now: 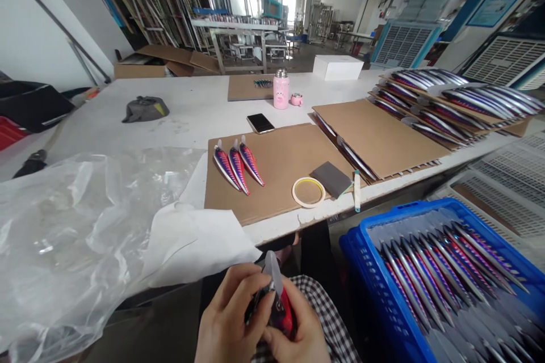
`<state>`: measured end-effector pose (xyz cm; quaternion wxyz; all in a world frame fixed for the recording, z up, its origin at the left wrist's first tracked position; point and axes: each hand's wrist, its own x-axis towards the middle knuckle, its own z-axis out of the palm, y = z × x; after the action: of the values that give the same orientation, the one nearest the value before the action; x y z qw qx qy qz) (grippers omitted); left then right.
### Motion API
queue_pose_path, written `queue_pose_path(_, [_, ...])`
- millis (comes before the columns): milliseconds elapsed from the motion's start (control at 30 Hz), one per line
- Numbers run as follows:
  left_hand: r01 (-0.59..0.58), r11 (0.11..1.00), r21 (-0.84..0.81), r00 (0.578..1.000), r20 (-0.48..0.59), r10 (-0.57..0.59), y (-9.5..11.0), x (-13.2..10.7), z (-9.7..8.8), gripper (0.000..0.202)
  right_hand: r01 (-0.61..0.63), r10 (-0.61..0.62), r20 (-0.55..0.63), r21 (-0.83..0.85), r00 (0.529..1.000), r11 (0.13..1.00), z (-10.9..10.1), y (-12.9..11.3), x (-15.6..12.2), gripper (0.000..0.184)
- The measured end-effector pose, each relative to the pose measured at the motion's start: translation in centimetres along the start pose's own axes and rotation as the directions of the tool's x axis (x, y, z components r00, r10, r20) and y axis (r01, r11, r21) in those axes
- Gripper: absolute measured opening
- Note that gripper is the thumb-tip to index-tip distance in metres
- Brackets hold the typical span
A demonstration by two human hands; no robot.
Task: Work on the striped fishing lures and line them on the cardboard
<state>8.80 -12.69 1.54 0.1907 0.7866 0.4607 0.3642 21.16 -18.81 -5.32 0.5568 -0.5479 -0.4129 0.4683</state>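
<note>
Both my hands are low in front of me, below the table edge, closed around one fishing lure (279, 303). It is red and dark with a clear lip pointing up. My left hand (227, 317) wraps it from the left and my right hand (298, 332) from the right. Three matching striped lures (238, 165) lie side by side on a cardboard sheet (281, 164) on the white table (191, 113). A blue crate (370, 272) at my right holds several more lures.
A tape roll (308, 191), a grey block (332, 178) and a pen (356, 190) lie near the cardboard's edge. A phone (260, 123) and pink bottle (280, 89) stand farther back. Clear plastic sheeting (76, 221) covers the left. Cardboard layers stacked with lures (451, 102) fill the right.
</note>
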Motion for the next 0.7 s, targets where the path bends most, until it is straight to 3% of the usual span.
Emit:
queue_pose_path(167, [-0.107,0.993,0.055,0.991,0.086,0.102,-0.9,0.4,0.1,0.011,-0.002,0.004,0.023,-0.054,1.0,0.999,-0.2,-0.4,0.1,0.068])
queue_pose_path(367, [-0.117,0.989,-0.086,0.966,0.221,0.134,-1.8,1.2,-0.3,0.016,-0.144,0.145,0.053,-0.019,0.988,0.989,0.1,-3.3,0.6,0.069])
queue_pose_path(533, [0.171,0.929,-0.329,0.966,0.243,-0.091,-2.4,0.6,0.4,0.01,-0.229,0.212,0.139,0.125,0.967,0.965,0.2,-4.7,1.0,0.064])
queue_pose_path(700, [0.455,0.619,-0.64,0.89,0.297,-0.347,-2.7,-0.5,1.1,0.011,-0.244,0.229,0.131,0.114,0.965,0.963,0.2,-4.5,1.1,0.064])
